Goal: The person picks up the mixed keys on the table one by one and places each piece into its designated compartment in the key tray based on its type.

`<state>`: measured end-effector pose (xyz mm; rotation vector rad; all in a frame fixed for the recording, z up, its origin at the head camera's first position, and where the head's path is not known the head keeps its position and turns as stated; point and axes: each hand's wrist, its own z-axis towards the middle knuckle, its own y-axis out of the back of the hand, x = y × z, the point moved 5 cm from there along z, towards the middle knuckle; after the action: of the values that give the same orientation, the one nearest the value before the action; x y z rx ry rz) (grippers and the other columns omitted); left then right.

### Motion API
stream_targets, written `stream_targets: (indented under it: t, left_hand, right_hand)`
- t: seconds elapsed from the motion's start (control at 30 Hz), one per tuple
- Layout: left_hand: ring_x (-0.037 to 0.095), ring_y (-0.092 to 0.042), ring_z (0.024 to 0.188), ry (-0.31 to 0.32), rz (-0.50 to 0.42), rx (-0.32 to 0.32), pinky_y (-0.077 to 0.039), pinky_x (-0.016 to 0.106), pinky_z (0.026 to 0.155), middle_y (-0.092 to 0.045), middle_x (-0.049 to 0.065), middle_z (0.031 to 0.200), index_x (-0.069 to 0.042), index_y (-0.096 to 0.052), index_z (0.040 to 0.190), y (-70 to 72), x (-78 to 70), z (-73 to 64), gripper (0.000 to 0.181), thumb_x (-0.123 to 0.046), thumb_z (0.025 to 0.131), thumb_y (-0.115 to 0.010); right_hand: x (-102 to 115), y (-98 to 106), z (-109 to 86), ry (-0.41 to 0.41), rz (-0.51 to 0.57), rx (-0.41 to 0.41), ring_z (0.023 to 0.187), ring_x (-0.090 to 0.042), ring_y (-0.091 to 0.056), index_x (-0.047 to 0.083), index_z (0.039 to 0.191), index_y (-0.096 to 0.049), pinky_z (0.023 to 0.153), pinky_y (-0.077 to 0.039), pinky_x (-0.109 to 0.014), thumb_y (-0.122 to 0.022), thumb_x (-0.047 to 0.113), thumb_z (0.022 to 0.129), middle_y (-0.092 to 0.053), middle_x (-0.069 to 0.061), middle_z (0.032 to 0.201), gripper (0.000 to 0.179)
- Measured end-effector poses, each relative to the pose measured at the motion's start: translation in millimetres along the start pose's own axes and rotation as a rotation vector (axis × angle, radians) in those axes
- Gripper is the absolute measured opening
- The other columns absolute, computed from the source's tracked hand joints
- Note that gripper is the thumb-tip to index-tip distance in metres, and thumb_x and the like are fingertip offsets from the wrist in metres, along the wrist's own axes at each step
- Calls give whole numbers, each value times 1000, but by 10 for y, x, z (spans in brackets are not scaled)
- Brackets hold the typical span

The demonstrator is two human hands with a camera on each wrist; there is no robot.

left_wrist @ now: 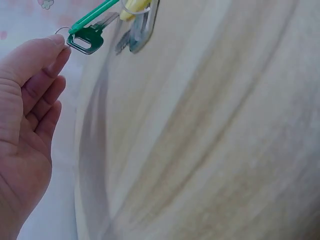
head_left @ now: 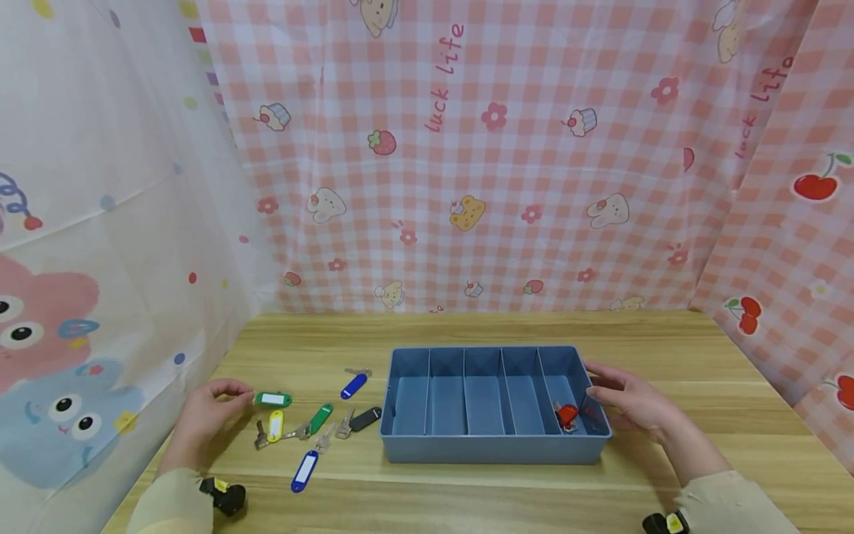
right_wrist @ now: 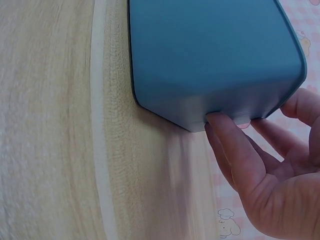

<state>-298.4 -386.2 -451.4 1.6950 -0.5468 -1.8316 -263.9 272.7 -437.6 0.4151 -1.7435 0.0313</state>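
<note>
My left hand (head_left: 212, 406) pinches, between thumb and forefinger, the thin ring of a key with a green tag (head_left: 273, 400). In the left wrist view that key (left_wrist: 90, 40) hangs at the fingertips. Close by lies a key with a yellow tag (head_left: 276, 426). My right hand (head_left: 627, 400) holds the right end of a blue-grey divided tray (head_left: 494, 449), thumb at the rim and fingers against the outer end wall (right_wrist: 175, 102). In the tray's rightmost compartment lies a key with a red tag (head_left: 567, 415).
Between the left hand and the tray lie more tagged keys: a second green tag (head_left: 321, 419), a black tag (head_left: 365, 419), a blue tag (head_left: 354, 386) farther back and another blue tag (head_left: 305, 471) nearer. Patterned cloth (head_left: 467, 170) hangs behind the wooden table (head_left: 320, 334).
</note>
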Motion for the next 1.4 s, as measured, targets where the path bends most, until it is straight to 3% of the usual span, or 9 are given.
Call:
stream_targets:
  t: [0.17, 0.37, 0.67, 1.07, 1.4]
  left_hand:
    - [26, -55, 100, -47, 52, -2, -39, 41, 86, -69, 13, 100, 2, -70, 101, 9, -96, 16, 24, -20, 92, -72]
    - [30, -54, 104, -46, 94, -15, -40, 43, 86, -69, 15, 104, 1, -71, 102, 13, -185, 36, 27, -25, 93, -71]
    - [36, -53, 110, -14, 90, -11, -38, 55, 92, -66, 18, 112, -2, -71, 102, 1, -276, 82, 32, -33, 93, -70]
    - [40, -52, 115, -53, 82, -25, -37, 60, 96, -66, 19, 113, -2, -70, 102, -29, -485, 120, 30, -31, 94, -69]
    - [38, -53, 111, -153, 57, -60, -36, 60, 97, -66, 20, 107, 1, -71, 98, -126, -738, 166, 20, -19, 93, -71]
  right_hand:
    - [-3, -9, 7, 8, 13, 7, 130, -46, -43, -6, 154, -18, 95, -48, -55, -54, 12, 102, -18, -38, 153, 66]
    - [4, -14, 13, 16, 14, 13, 131, -48, -42, -7, 153, -18, 96, -46, -56, -54, 13, 102, -18, -38, 153, 66]
    - [-4, -13, 20, 15, 20, 8, 129, -46, -45, -7, 153, -19, 95, -47, -56, -55, 13, 101, -18, -38, 153, 66]
    - [-3, -5, 15, 16, 18, 14, 127, -44, -47, -6, 153, -19, 95, -47, -56, -54, 13, 102, -19, -38, 153, 65]
    - [-14, 3, 6, 27, 13, 22, 131, -48, -41, -6, 154, -18, 95, -47, -55, -54, 14, 102, -17, -38, 153, 66]
